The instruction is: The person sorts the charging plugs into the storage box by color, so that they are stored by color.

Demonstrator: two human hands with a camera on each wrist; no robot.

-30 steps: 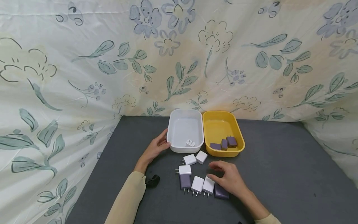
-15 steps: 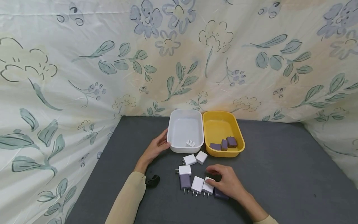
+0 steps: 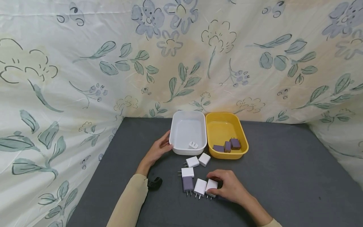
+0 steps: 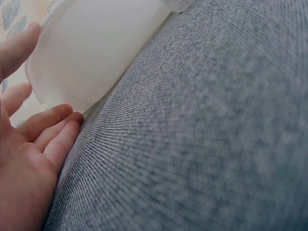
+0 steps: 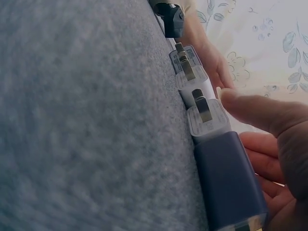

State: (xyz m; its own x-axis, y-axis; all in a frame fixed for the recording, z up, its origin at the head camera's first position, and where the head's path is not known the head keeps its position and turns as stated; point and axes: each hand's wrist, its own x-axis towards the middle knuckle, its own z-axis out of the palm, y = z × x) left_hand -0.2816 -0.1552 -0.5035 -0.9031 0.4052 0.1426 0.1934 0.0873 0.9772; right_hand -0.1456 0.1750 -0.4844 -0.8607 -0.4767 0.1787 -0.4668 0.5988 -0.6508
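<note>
My left hand (image 3: 157, 153) rests its fingers against the left wall of the white tray (image 3: 188, 152); the left wrist view shows them fairly straight beside it. My right hand (image 3: 231, 186) has its thumb and index finger around a white wall charger (image 3: 211, 183) on the table, prongs facing me. Against that charger lies a purple charger (image 5: 228, 180), hidden beneath the hand in the head view. To its left lies another white charger (image 3: 200, 186). Further left, a purple charger (image 3: 187, 183) touches a white charger (image 3: 187, 172).
A yellow tray (image 3: 227, 155) with several purple chargers stands right of the white tray, which holds one white charger (image 3: 193, 145). Two more white chargers (image 3: 192, 161) lie in front of the trays. Floral cloth (image 3: 181, 56) hangs behind the dark grey table (image 3: 286, 176).
My right hand has come down and to the left, its thumb and index finger now around the white charger, which has shifted slightly. The left hand has stayed at the white tray.
</note>
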